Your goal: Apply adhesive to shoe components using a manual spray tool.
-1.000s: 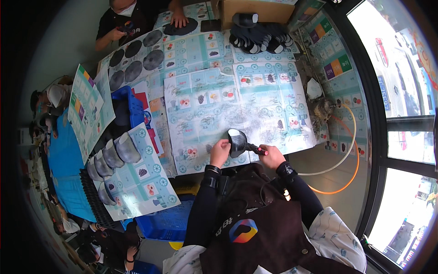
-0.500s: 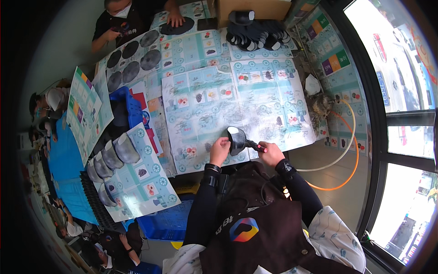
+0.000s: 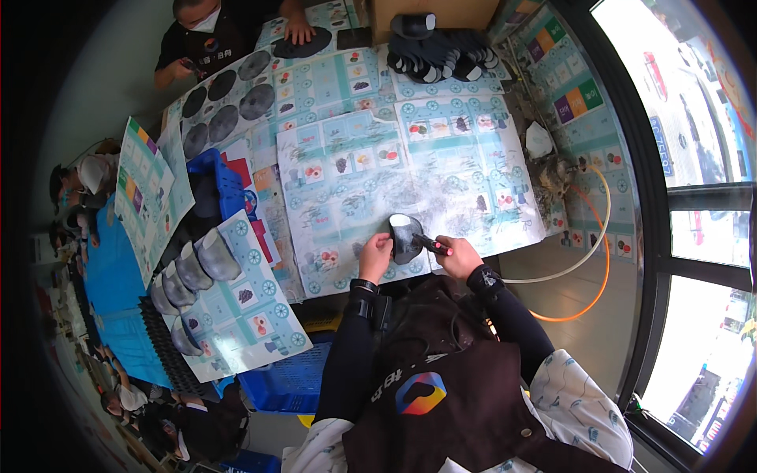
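Slim tool (image 3: pixel 434 245) higher vs. curved blk piece (image 3: pixel 404 243)

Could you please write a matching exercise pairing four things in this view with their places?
1. Black curved, cup-like piece
2. Slim dark handheld tool with red parts
3. Brown cardboard box
4. Row of grey curved pieces

A. At the far side, top of the view
B. In the right hand
C. On a printed white-and-teal sheet at the left
D. Held at its edge by the left hand

Pairs: 1-D, 2-B, 3-A, 4-C
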`<state>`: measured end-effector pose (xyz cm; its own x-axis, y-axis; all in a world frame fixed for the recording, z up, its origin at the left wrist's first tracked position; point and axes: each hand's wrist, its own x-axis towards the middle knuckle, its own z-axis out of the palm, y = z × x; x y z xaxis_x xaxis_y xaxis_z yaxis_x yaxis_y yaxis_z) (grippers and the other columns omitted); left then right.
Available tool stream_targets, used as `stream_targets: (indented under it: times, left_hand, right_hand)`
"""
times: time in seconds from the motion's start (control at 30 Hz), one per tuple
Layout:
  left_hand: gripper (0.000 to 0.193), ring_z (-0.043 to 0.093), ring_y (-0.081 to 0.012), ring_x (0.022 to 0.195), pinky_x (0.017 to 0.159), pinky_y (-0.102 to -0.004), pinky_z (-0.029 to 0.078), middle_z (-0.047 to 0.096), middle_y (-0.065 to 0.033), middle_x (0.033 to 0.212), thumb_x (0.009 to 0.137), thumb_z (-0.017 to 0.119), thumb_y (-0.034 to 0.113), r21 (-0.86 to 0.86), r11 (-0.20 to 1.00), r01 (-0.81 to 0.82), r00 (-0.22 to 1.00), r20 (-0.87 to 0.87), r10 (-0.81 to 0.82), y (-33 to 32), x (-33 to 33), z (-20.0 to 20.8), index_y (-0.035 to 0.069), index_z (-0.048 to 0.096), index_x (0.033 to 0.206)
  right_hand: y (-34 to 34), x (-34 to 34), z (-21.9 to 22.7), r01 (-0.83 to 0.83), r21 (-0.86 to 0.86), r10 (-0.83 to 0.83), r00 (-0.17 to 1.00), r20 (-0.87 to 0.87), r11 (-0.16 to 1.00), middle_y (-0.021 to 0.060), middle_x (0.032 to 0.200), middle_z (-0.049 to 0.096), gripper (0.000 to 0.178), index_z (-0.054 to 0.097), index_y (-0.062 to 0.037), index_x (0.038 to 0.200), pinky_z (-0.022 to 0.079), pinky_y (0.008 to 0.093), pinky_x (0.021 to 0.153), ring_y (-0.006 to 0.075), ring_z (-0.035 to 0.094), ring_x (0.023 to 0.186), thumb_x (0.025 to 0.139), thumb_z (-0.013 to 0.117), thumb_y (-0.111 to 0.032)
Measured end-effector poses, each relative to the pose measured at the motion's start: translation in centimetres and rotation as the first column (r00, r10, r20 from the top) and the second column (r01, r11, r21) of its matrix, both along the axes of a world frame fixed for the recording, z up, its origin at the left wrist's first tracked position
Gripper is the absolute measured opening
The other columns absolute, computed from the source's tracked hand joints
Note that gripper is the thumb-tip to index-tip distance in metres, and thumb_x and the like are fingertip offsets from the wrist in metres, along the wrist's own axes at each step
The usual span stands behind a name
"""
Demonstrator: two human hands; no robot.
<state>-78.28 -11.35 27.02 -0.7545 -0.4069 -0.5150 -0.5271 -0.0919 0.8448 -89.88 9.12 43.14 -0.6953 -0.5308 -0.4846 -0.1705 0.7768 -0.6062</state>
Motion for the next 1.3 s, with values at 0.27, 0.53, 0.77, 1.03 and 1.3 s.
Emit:
stream_targets:
  times: [0.27, 0.53, 0.77, 1.03, 1.3]
  left_hand:
    - [0.030, 0.072, -0.0170, 0.084, 0.071, -0.0300, 0.059, 0.073, -0.0113, 0.106, 0.099, 0.065, 0.016, -0.005, 1.000, 0.012, 1.000, -0.001, -0.012, -0.1, 0.2, -0.2, -0.001, 0.064, 0.124]
    - [0.031, 0.072, -0.0171, 0.083, 0.071, -0.0300, 0.059, 0.073, -0.0111, 0.103, 0.098, 0.067, 0.017, -0.010, 1.000, 0.014, 1.000, 0.001, -0.014, -0.1, -0.1, 0.0, -0.002, 0.065, 0.122]
    - [0.031, 0.070, -0.0153, 0.084, 0.072, -0.0295, 0.059, 0.072, -0.0099, 0.101, 0.094, 0.073, 0.018, -0.066, 0.998, 0.003, 0.998, -0.061, -0.007, 0.6, -0.3, -0.6, 0.000, 0.066, 0.117]
    - [0.035, 0.068, -0.0124, 0.080, 0.069, -0.0276, 0.056, 0.071, -0.0065, 0.092, 0.088, 0.081, 0.022, -0.100, 0.995, 0.009, 0.999, -0.047, -0.014, 1.2, -0.9, 1.8, 0.000, 0.067, 0.110]
    - [0.040, 0.068, -0.0169, 0.078, 0.073, -0.0315, 0.055, 0.071, -0.0077, 0.087, 0.082, 0.085, 0.030, -0.155, 0.988, 0.007, 0.999, -0.051, -0.015, 1.4, -1.3, 2.5, 0.001, 0.066, 0.104]
  right_hand:
    - [0.3, 0.1, -0.5, -0.028, -0.010, 0.028, 1.000, 0.007, 1.000, 0.0245, 0.089, 0.070, 0.025, 0.071, -0.0076, 0.101, 0.052, 0.0531, 0.081, 0.0470, 0.066, 0.090, 0.083, 0.058, -0.018]
    - [0.7, 0.4, -0.9, -0.007, -0.006, 0.007, 0.998, 0.061, 1.000, 0.0254, 0.092, 0.070, 0.024, 0.072, -0.0081, 0.100, 0.052, 0.0525, 0.083, 0.0464, 0.065, 0.094, 0.084, 0.057, -0.018]
    - [1.7, 1.7, -2.3, -0.011, -0.058, 0.020, 0.988, 0.153, 0.998, 0.0248, 0.088, 0.069, 0.030, 0.070, -0.0028, 0.103, 0.051, 0.0472, 0.078, 0.0448, 0.066, 0.086, 0.079, 0.064, -0.020]
    - [1.8, 0.5, -2.2, 0.011, 0.027, -0.010, 0.999, -0.031, 1.000, 0.0281, 0.087, 0.068, 0.023, 0.069, -0.0041, 0.098, 0.051, 0.0555, 0.081, 0.0487, 0.065, 0.089, 0.083, 0.056, -0.016]
    - [2.2, 1.5, -2.4, 0.019, 0.020, -0.020, 1.000, 0.023, 1.000, 0.0279, 0.090, 0.069, 0.025, 0.071, -0.0038, 0.100, 0.052, 0.0544, 0.082, 0.0473, 0.066, 0.089, 0.083, 0.057, -0.016]
